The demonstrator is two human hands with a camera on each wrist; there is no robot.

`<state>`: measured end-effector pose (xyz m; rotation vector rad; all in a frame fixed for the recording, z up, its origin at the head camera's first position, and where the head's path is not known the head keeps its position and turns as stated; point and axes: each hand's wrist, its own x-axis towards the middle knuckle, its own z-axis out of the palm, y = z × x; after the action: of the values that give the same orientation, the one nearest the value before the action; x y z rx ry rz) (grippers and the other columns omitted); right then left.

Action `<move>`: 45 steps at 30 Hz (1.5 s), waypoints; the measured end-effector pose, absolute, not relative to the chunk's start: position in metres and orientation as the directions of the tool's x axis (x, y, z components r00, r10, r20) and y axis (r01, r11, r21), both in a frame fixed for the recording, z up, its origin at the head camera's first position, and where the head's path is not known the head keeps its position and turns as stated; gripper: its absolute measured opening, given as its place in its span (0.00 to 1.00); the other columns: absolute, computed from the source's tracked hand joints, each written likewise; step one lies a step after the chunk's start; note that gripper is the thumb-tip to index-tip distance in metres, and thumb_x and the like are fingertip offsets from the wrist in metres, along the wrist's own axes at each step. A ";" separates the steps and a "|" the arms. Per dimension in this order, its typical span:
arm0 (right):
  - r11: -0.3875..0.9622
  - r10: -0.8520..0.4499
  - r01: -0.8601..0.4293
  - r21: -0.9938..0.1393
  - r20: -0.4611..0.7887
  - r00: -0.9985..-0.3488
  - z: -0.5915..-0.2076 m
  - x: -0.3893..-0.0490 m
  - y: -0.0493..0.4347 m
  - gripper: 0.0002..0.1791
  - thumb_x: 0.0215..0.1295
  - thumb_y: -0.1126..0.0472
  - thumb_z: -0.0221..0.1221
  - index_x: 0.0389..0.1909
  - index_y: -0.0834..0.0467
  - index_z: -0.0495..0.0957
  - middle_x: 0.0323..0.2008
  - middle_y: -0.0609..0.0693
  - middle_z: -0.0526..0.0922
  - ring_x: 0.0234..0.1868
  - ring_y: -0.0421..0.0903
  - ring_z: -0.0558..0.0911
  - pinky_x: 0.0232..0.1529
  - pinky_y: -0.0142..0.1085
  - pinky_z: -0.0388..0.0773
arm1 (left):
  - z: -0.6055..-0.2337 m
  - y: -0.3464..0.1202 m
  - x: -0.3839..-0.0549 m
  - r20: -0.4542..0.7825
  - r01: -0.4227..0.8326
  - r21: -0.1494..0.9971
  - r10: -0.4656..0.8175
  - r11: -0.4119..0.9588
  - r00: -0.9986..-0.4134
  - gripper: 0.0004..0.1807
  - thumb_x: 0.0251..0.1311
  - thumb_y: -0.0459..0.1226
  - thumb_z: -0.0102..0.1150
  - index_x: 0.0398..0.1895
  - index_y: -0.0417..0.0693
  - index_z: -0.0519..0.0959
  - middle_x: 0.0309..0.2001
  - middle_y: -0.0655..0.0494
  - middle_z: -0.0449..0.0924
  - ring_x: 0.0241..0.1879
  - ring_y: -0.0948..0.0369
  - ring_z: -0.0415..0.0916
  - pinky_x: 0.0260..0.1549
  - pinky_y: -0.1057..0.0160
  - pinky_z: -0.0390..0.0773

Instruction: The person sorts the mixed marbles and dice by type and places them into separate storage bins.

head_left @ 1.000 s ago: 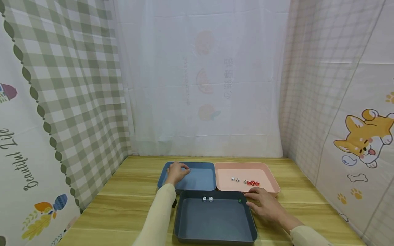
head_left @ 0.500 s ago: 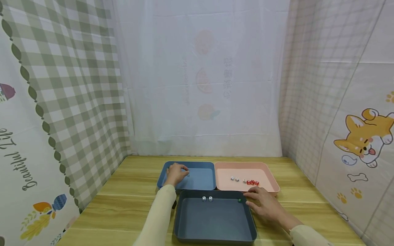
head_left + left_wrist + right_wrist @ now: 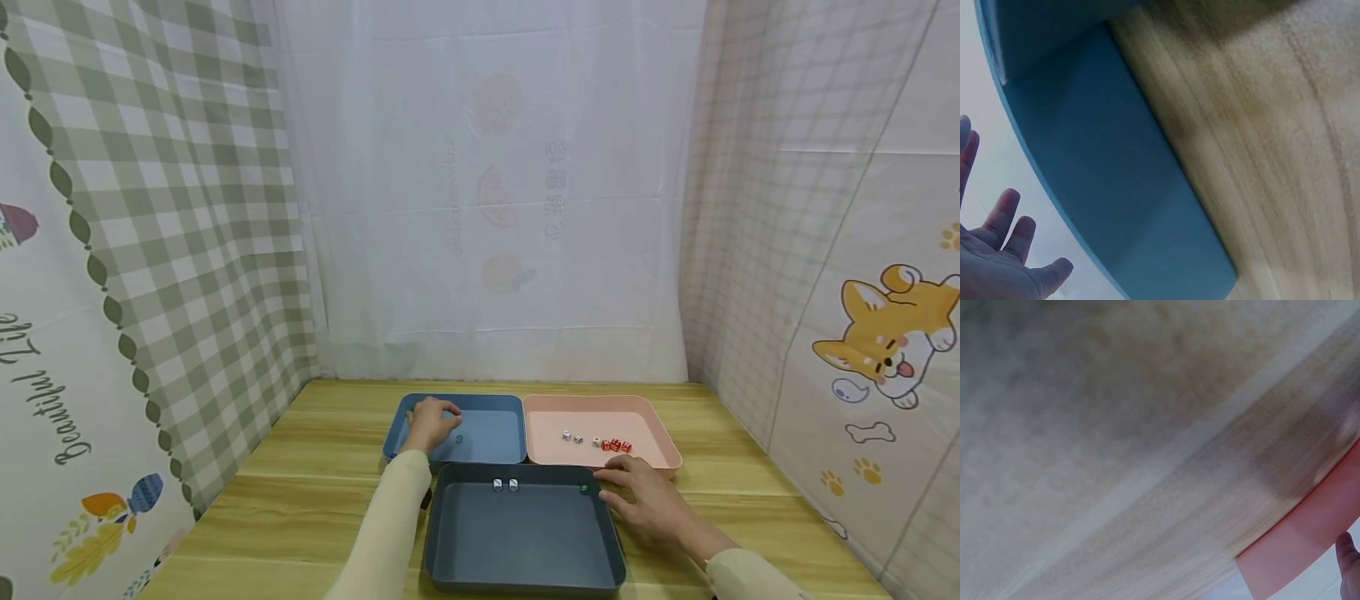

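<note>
My left hand [image 3: 429, 423] hovers over the blue tray [image 3: 495, 429] at the back left. In the left wrist view its fingers [image 3: 1007, 209] are spread, with nothing visible held. A small greenish die [image 3: 459, 439] is in the blue tray, just right of the hand. My right hand [image 3: 647, 500] rests at the far right corner of the dark grey tray [image 3: 525, 542], fingers loosely extended. Close to its fingertips, inside that tray, lies a green die [image 3: 584, 489]. Two white dice [image 3: 498, 484] sit along the same tray's far side.
A pink tray [image 3: 585, 408] stands right of the blue one, holding several white dice [image 3: 578, 438] and red dice [image 3: 616, 446]. All three trays adjoin on a wooden table [image 3: 300, 500]. Curtains [image 3: 495, 333] enclose the back and sides.
The greenish die now shows in the blue tray beside the left hand, lower than the faint spot half a second ago. Both hands have stayed almost in place.
</note>
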<state>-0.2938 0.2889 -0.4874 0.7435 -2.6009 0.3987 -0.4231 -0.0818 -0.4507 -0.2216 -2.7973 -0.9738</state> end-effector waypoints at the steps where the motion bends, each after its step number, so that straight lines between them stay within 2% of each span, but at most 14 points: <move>1: 0.817 -0.439 -0.556 -0.156 0.457 -0.774 -0.487 -0.294 0.289 0.16 0.64 0.52 0.65 0.49 0.55 0.86 0.47 0.48 0.77 0.48 0.49 0.77 0.50 0.49 0.75 | -0.450 -0.082 -0.423 0.211 0.197 0.599 0.085 0.776 -0.974 0.10 0.66 0.40 0.63 0.45 0.49 0.87 0.62 0.41 0.73 0.66 0.37 0.60 0.63 0.28 0.50; 8: 0.808 -0.448 -0.574 -0.133 0.495 -0.745 -0.488 -0.293 0.288 0.15 0.63 0.53 0.67 0.47 0.55 0.86 0.45 0.47 0.78 0.46 0.49 0.77 0.48 0.49 0.76 | -0.446 -0.078 -0.422 0.244 0.238 0.601 0.109 0.763 -0.964 0.08 0.65 0.40 0.64 0.43 0.49 0.87 0.58 0.43 0.77 0.64 0.39 0.64 0.59 0.34 0.61; 12: 0.812 -0.441 -0.565 -0.147 0.480 -0.758 -0.488 -0.293 0.288 0.15 0.63 0.54 0.67 0.48 0.55 0.86 0.46 0.48 0.78 0.47 0.49 0.77 0.49 0.49 0.76 | -0.442 -0.074 -0.422 0.237 0.247 0.594 0.127 0.766 -0.963 0.10 0.65 0.40 0.64 0.45 0.48 0.87 0.59 0.44 0.76 0.64 0.41 0.64 0.60 0.36 0.61; 20: 0.819 -0.432 -0.548 -0.168 0.448 -0.783 -0.487 -0.293 0.290 0.16 0.65 0.51 0.65 0.49 0.55 0.86 0.48 0.48 0.78 0.49 0.50 0.76 0.51 0.50 0.75 | -0.437 -0.062 -0.419 0.234 0.281 0.601 0.171 0.748 -0.957 0.09 0.65 0.41 0.65 0.44 0.50 0.86 0.58 0.44 0.75 0.65 0.41 0.63 0.63 0.34 0.56; 28: 0.815 -0.438 -0.556 -0.163 0.455 -0.775 -0.486 -0.293 0.288 0.16 0.65 0.51 0.65 0.49 0.54 0.86 0.48 0.49 0.78 0.49 0.51 0.77 0.51 0.50 0.75 | -0.431 -0.044 -0.416 0.215 0.307 0.618 0.219 0.724 -0.952 0.10 0.65 0.41 0.64 0.47 0.50 0.86 0.62 0.43 0.72 0.66 0.42 0.61 0.65 0.37 0.55; 33: 0.805 -0.454 -0.574 -0.148 0.469 -0.758 -0.485 -0.293 0.289 0.16 0.65 0.50 0.65 0.48 0.54 0.86 0.47 0.49 0.78 0.48 0.51 0.77 0.49 0.51 0.75 | -0.430 -0.031 -0.412 0.211 0.337 0.624 0.263 0.705 -0.941 0.10 0.65 0.41 0.64 0.46 0.51 0.87 0.64 0.43 0.70 0.67 0.43 0.61 0.65 0.37 0.56; 37: 0.812 -0.445 -0.563 -0.155 0.459 -0.769 -0.485 -0.292 0.288 0.16 0.65 0.51 0.65 0.48 0.54 0.86 0.47 0.49 0.78 0.48 0.51 0.77 0.50 0.50 0.75 | -0.430 -0.019 -0.407 0.205 0.349 0.648 0.287 0.677 -0.936 0.11 0.65 0.41 0.64 0.47 0.50 0.87 0.64 0.43 0.69 0.68 0.43 0.60 0.64 0.36 0.56; 45: 0.816 -0.442 -0.556 -0.161 0.447 -0.778 -0.485 -0.292 0.289 0.16 0.65 0.51 0.65 0.49 0.55 0.86 0.48 0.49 0.78 0.49 0.51 0.77 0.50 0.51 0.75 | -0.433 0.004 -0.394 0.201 0.378 0.654 0.331 0.655 -0.922 0.09 0.63 0.43 0.66 0.44 0.53 0.88 0.63 0.47 0.71 0.67 0.43 0.60 0.62 0.37 0.62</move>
<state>-0.2923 0.2886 -0.4854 0.7486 -2.6066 0.4011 -0.3941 0.0035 -0.4327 -0.5998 -2.7991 -1.1295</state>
